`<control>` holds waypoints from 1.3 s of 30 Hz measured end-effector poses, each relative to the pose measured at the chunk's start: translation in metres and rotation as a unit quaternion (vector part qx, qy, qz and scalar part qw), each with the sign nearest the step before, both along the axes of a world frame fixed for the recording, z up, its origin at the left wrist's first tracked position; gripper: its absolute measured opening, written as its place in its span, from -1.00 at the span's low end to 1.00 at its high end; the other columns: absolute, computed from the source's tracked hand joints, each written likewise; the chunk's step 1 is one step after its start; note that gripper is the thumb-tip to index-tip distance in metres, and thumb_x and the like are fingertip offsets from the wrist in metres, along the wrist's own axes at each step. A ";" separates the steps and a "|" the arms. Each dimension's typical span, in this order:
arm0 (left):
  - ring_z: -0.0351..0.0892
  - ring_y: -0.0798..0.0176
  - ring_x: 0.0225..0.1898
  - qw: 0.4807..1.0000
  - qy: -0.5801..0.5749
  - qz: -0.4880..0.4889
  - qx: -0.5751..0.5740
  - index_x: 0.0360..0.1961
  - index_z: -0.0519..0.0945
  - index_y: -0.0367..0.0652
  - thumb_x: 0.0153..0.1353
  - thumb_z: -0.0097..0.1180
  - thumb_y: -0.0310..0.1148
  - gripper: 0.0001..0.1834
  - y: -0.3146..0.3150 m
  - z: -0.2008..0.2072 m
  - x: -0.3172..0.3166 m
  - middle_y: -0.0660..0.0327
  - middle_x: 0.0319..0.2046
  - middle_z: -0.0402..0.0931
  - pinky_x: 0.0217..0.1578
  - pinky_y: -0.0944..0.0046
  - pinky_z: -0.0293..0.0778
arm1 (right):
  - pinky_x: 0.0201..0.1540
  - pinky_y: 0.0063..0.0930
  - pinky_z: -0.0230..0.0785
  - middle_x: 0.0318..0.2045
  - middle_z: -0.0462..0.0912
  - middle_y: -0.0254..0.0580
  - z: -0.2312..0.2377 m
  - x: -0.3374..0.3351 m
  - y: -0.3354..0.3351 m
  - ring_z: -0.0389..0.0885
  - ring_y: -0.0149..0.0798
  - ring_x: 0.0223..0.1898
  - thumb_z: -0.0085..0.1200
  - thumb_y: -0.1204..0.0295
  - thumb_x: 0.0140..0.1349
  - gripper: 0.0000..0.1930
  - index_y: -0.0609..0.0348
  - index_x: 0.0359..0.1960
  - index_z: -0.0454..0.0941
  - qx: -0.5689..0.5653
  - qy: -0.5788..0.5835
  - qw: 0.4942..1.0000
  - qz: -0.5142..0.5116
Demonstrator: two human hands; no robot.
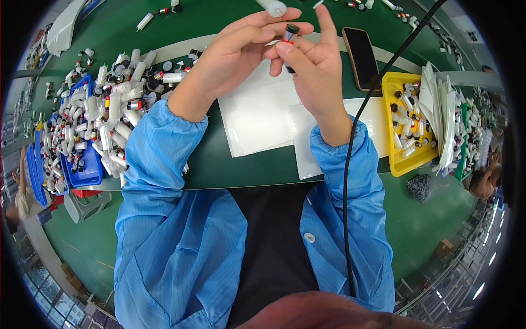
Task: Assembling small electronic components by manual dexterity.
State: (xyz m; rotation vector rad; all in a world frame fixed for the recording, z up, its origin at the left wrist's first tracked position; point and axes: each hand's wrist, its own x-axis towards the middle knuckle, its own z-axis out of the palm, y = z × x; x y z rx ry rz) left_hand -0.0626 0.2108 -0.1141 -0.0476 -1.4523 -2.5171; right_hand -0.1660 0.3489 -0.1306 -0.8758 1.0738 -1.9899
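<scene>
Near the top of the view my two hands are close together over the table. My right hand (315, 66) pinches a small cylindrical piece (290, 34), black at its ends with a red band, between thumb and fingers; its index finger points up and away. A thin white bit (318, 4) shows by that fingertip. Beside it, my left hand (235, 52) has its fingers partly bent, with a white plastic tube (272, 7) against them; the tube's far end is cut off by the picture edge. The left fingertips reach behind the black-and-red piece.
White sheets in clear sleeves (257, 118) lie below my hands. Left is a heap of white tubes (115, 107) around a blue tray (87, 174). Right are a phone (360, 57), a yellow tray (393, 151) of tubes and stacked white bags (433, 98). A black cable (350, 148) crosses my right forearm.
</scene>
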 end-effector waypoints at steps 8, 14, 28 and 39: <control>0.61 0.30 -0.27 0.996 -0.043 0.072 -0.036 0.33 0.29 -0.34 0.37 0.10 -0.56 -0.47 -0.004 0.002 0.004 0.06 0.00 0.57 -0.17 0.30 0.59 | -0.39 -0.46 0.51 -0.38 0.66 0.01 0.001 -0.009 -0.002 0.63 -0.24 -0.49 -0.01 0.59 0.39 -0.05 0.12 0.51 -0.55 0.026 0.017 0.998 0.052; 0.63 0.28 -0.06 0.983 -0.066 0.167 -0.037 0.27 0.35 -0.32 0.40 0.05 -0.57 -0.57 -0.003 -0.001 -0.006 0.07 -0.01 0.57 0.01 0.32 0.59 | -0.20 -0.54 0.49 -0.24 0.68 -0.07 -0.011 -0.011 -0.010 0.64 -0.37 -0.32 0.08 0.57 0.36 -0.43 0.26 0.34 0.13 0.057 0.363 0.887 -0.280; 0.58 0.26 0.02 0.985 -0.047 0.124 -0.108 0.15 0.42 -0.35 0.41 -0.03 -0.62 -0.69 -0.002 -0.009 -0.007 0.10 0.00 0.55 0.07 0.30 0.54 | -0.33 -0.68 0.35 -0.42 0.66 -0.30 0.003 -0.026 0.005 0.55 -0.52 -0.41 0.19 0.46 0.30 -0.83 0.32 -0.17 0.66 0.043 0.004 0.999 -0.006; 0.61 0.27 -0.04 0.986 -0.044 0.116 -0.108 0.09 0.47 -0.38 0.38 0.01 -0.65 -0.73 0.000 -0.014 -0.008 0.14 -0.08 0.58 0.05 0.29 0.54 | -0.39 -0.66 0.22 -0.49 0.53 -0.40 -0.003 -0.020 0.000 0.41 -0.54 -0.47 0.15 0.39 0.37 -0.86 0.21 -0.24 0.64 0.105 -0.066 0.992 0.006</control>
